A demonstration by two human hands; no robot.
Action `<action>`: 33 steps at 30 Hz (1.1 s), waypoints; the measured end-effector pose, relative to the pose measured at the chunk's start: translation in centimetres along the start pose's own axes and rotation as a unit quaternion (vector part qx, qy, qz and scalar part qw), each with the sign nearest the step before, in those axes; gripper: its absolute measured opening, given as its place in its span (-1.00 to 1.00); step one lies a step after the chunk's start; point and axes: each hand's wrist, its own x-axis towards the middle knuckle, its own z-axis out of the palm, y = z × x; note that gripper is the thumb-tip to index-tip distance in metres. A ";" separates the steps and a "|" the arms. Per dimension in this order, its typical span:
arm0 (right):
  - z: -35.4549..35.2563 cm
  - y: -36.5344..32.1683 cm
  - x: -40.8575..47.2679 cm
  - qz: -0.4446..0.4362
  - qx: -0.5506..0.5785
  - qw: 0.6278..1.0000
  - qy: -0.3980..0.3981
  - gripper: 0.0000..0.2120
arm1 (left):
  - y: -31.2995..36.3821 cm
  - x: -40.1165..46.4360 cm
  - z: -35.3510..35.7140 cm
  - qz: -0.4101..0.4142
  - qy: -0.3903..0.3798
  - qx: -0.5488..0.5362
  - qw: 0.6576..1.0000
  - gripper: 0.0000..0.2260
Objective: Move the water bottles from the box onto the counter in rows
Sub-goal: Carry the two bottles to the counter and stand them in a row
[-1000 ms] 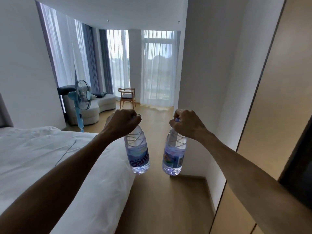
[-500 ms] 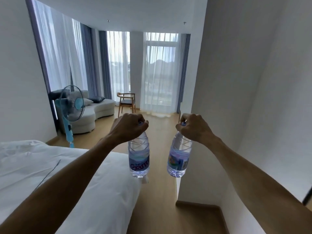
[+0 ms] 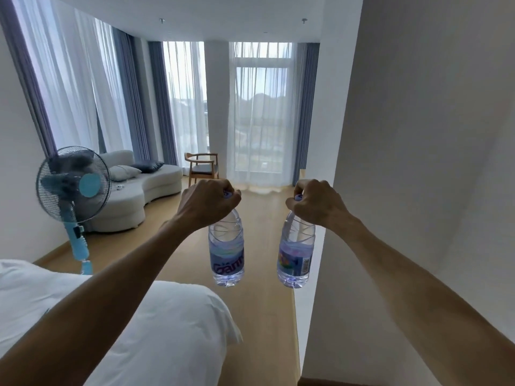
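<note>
Two clear water bottles with blue labels and blue caps hang upright in the air in front of me. My left hand [image 3: 207,203] is closed over the cap and neck of the left water bottle [image 3: 226,250]. The right water bottle [image 3: 296,253] hangs from my right hand [image 3: 316,203], which grips its cap and neck the same way. Both bottles are at about chest height over the wooden floor, roughly a bottle's width apart. No box and no counter are in view.
A white bed [image 3: 156,324] fills the lower left. A white wall corner [image 3: 328,246] stands close on the right. A blue standing fan [image 3: 73,190], a white sofa [image 3: 133,190] and a wooden chair [image 3: 202,168] are further ahead, before curtained windows.
The view has advanced along the passage between bed and wall; the wooden panel on the right has left the frame. Both hands keep the same hold on the bottles.
</note>
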 end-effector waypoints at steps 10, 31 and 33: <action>5.0 7.5 18.2 -0.056 -0.002 0.998 -0.017 -0.85 | -5.4 16.0 7.9 -0.017 0.002 0.044 0.999 -0.76; 23.5 17.4 53.9 -0.034 -0.011 0.999 -0.002 -0.84 | -28.0 46.2 25.5 -0.012 0.006 -0.038 0.999 -0.80; 25.0 18.3 57.1 -0.023 -0.011 1.000 -0.001 -0.84 | -29.9 49.2 26.7 -0.019 0.013 -0.028 0.999 -0.80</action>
